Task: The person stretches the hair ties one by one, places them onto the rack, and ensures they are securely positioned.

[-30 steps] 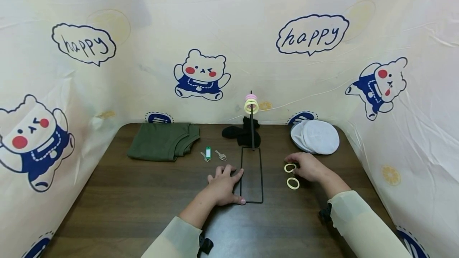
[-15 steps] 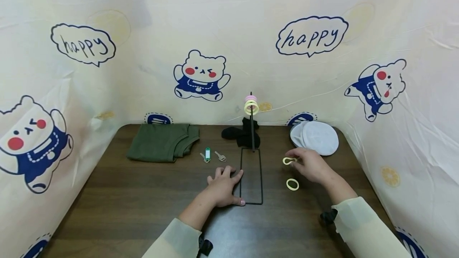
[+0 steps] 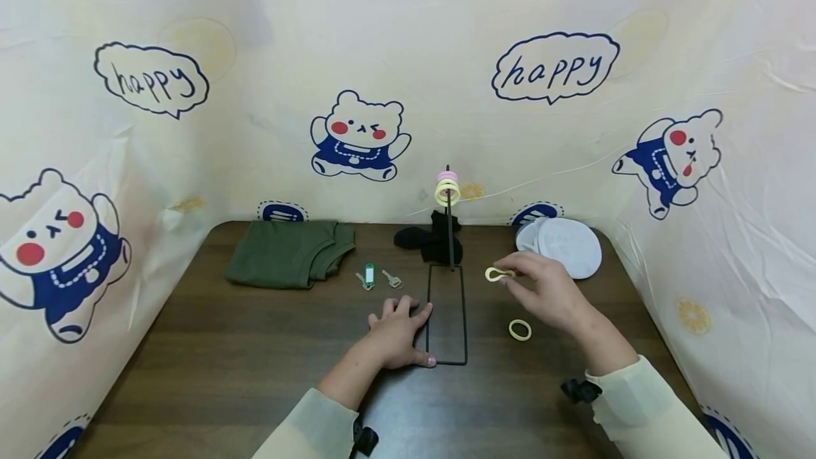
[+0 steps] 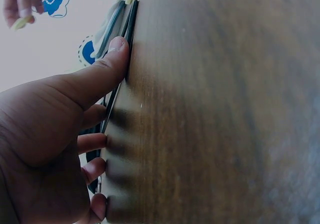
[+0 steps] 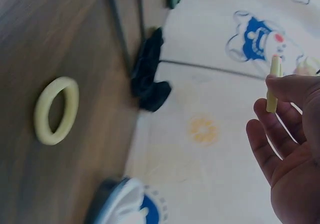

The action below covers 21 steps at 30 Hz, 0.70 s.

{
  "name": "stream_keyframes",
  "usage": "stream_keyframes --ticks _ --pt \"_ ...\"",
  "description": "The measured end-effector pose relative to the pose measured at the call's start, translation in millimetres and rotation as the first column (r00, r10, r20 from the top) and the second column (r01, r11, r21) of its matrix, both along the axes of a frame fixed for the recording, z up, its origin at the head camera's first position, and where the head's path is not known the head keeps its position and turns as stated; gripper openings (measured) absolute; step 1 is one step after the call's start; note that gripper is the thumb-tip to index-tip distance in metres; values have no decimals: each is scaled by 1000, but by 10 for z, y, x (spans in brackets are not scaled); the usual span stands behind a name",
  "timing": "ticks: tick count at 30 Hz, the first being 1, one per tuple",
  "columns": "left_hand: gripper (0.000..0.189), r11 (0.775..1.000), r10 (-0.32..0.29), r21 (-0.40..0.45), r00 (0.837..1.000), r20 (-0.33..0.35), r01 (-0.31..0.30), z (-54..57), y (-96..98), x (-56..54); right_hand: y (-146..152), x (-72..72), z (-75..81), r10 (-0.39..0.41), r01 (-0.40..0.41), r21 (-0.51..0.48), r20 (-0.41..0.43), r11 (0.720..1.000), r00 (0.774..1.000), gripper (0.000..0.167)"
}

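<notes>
My right hand [image 3: 551, 296] pinches a pale yellow hair tie [image 3: 488, 273] between thumb and fingers, raised above the table and squeezed out of round. In the right wrist view this hair tie [image 5: 273, 86] appears edge-on at the fingertips. A second yellow hair tie [image 3: 523, 339] lies on the table below that hand. My left hand [image 3: 397, 335] rests with spread fingers at the left side of a black wire stand [image 3: 466, 324], its thumb on the near corner of the base. Yellow hair ties [image 3: 448, 201] and pink ones [image 3: 448, 176] hang at the top of the stand.
A folded green cloth [image 3: 287, 253] lies back left. Near it are a key with a green tag [image 3: 370, 275] and a loose key [image 3: 392, 279]. A black fabric item [image 3: 440, 243] sits behind the stand. White round pads [image 3: 570, 246] lie back right. Printed cloth [image 3: 255, 133] walls surround the table.
My right hand has lifted the hair tie off the table and carried it up and left toward the stand. The left hand stays in place on the base.
</notes>
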<state>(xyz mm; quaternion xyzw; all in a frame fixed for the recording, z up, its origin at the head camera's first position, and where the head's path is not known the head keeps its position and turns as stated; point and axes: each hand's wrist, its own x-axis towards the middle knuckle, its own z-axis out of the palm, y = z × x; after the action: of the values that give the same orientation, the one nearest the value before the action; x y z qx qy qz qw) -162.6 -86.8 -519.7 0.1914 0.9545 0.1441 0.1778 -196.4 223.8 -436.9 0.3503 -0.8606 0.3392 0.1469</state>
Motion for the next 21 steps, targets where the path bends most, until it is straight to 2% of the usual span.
stream_keyframes --ticks 6,13,19,21 --pt "104 1000 -1 -5 1000 -6 1 -16 -4 -3 -134 86 188 90 -96 -60 -101 994 991 33" --pt "105 1000 1 -8 1000 -4 -1 -20 1 -6 -291 173 381 131 -159 -119 -218 980 967 36" --pt "105 1000 3 -5 1000 -6 -3 -23 -4 -10 -408 257 543 189 -237 -187 -246 953 951 18" --pt "105 1000 5 -7 1000 -9 -5 -24 -9 -15 -448 269 593 212 -271 -212 -261 939 942 17"
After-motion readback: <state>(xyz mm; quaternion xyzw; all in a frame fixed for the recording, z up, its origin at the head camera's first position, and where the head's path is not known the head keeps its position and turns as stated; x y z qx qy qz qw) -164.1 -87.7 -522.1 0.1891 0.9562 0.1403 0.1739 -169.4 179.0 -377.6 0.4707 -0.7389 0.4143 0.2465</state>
